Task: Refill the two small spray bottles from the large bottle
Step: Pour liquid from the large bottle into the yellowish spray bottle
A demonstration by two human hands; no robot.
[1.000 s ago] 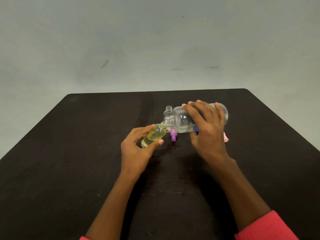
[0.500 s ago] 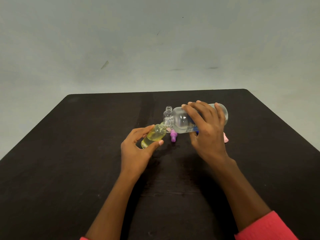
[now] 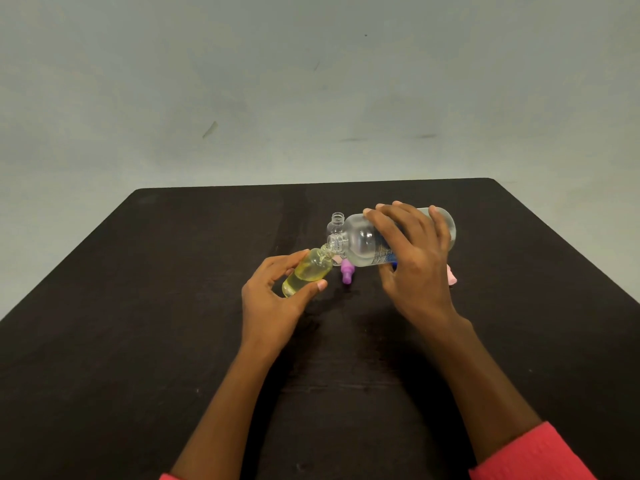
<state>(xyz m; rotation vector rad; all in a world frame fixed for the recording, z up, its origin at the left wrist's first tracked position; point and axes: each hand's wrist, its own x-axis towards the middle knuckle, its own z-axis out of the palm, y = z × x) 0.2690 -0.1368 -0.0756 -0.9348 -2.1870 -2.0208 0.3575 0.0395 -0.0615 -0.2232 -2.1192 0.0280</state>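
My left hand (image 3: 273,296) holds a small clear bottle (image 3: 306,271) of yellowish liquid, tilted with its open neck up and to the right. My right hand (image 3: 412,258) grips the large clear bottle (image 3: 363,242), tipped almost flat so that its mouth meets the small bottle's neck. A second small clear bottle (image 3: 337,221), uncapped, stands just behind the large bottle's neck; most of it is hidden. A purple spray cap (image 3: 347,271) lies on the table below the large bottle. A pink cap (image 3: 451,276) shows beside my right wrist.
Everything sits near the middle of a dark table (image 3: 173,306). Its far edge runs just behind the bottles, with a plain grey wall beyond. Bare tabletop extends to the left, right and front of my hands.
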